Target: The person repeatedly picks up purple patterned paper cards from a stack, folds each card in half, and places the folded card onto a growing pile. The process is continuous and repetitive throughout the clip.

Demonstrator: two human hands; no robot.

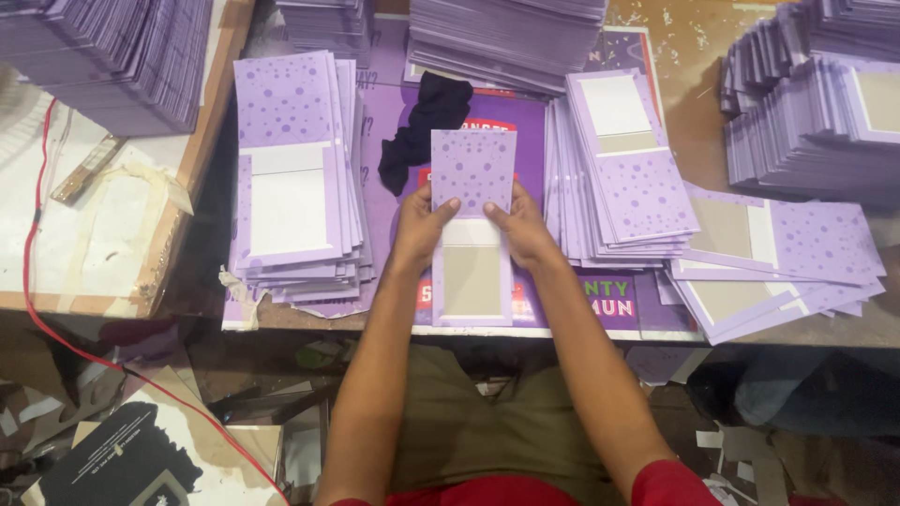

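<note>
A long purple card (pixel 472 167) with darker dots and a bare grey-white panel lies flat in front of me on the table. My left hand (pixel 419 223) grips its left edge at the fold, thumb on top. On the opposite edge my right hand (pixel 521 225) holds it the same way. To the left sits a stack of similar cards (pixel 291 187). Another stack (pixel 623 169) fans out on the right.
A black cloth (pixel 422 126) lies just behind the card. Tall piles of purple cards stand at the back left (pixel 112 56), back centre (pixel 506 33) and right (pixel 816 112). Loose cards (pixel 778 262) spread at the right edge. A red cable (pixel 37 234) runs down the left.
</note>
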